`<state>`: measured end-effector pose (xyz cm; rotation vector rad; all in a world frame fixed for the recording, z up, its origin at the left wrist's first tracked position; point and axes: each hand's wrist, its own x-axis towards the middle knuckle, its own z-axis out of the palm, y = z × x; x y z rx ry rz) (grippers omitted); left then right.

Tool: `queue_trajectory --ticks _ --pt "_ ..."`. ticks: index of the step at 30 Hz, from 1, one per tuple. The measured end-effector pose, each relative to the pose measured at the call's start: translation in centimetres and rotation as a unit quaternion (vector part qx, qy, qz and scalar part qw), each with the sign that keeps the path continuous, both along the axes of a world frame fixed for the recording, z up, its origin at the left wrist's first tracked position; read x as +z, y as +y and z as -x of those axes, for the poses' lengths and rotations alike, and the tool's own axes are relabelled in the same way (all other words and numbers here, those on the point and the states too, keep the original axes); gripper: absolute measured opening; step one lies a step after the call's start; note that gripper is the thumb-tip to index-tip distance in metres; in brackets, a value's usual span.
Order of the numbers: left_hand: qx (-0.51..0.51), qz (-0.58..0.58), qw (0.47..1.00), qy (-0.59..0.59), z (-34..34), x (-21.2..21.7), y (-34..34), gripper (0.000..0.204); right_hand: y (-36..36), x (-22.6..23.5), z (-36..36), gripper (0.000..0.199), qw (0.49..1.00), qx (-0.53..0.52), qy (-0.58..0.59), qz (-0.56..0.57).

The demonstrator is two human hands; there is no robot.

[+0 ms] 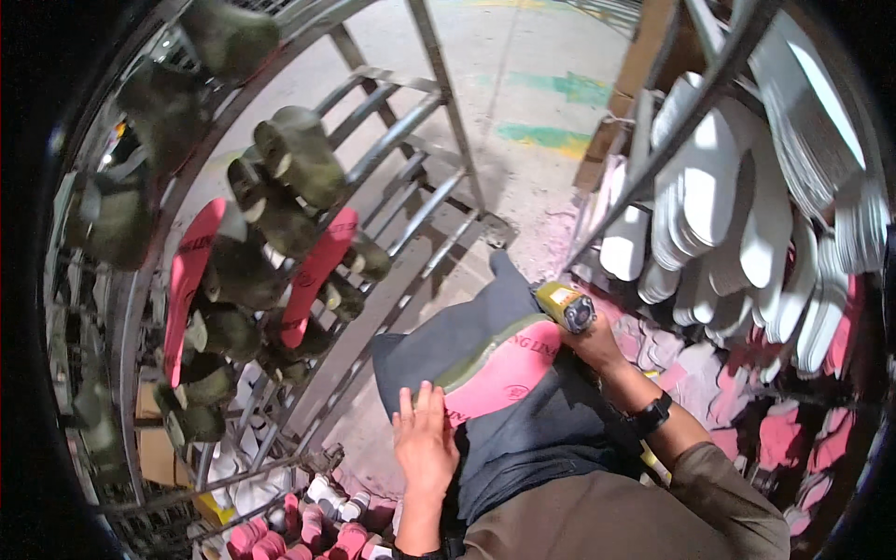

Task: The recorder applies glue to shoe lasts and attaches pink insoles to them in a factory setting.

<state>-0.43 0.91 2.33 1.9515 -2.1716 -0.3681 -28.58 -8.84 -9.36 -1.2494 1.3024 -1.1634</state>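
Observation:
Across my lap lies a green shoe last with a pink insole on its upturned face; dark print marks the insole. My left hand holds the near-left end, fingers over its edge. At the far-right end, my right hand is closed around a yellow tool with a black end cap, which looks like a staple gun. The tool's nose is hidden, so I cannot tell whether it touches the insole.
On the left, a metal rack carries several green lasts, two with pink insoles. White insoles hang in stacks on the right rack. Pink pieces lie below them, and pink and white rolled pieces at lower left.

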Motion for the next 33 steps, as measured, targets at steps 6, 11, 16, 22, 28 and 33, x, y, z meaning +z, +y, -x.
queue_trajectory --ticks 6,11,16,22,28,33 --pt "-0.004 0.001 0.999 -0.039 0.4 -0.7 0.1 0.061 1.4 1.0 1.6 0.030 0.994 -0.025 -0.057 -0.093" --pt "-0.008 -0.019 0.999 -0.031 0.4 -0.4 -0.1 0.069 1.7 1.3 1.1 0.031 0.997 0.025 -0.060 -0.040" --pt "-0.020 -0.051 0.998 -0.029 0.5 0.4 -1.2 0.073 1.1 2.2 1.1 0.039 0.995 0.008 -0.069 -0.067" --pt "-0.031 -0.064 0.997 -0.025 -0.4 -0.2 -1.7 0.079 1.1 2.5 1.1 0.043 0.995 0.006 -0.053 -0.084" --pt "0.008 -0.109 0.994 0.004 -0.3 0.1 -2.7 0.085 0.8 3.5 1.3 0.044 0.993 0.008 -0.046 -0.109" --pt "0.002 -0.126 0.992 0.001 0.0 0.5 -3.4 0.086 0.9 4.4 2.7 0.047 0.996 0.016 -0.049 -0.077"
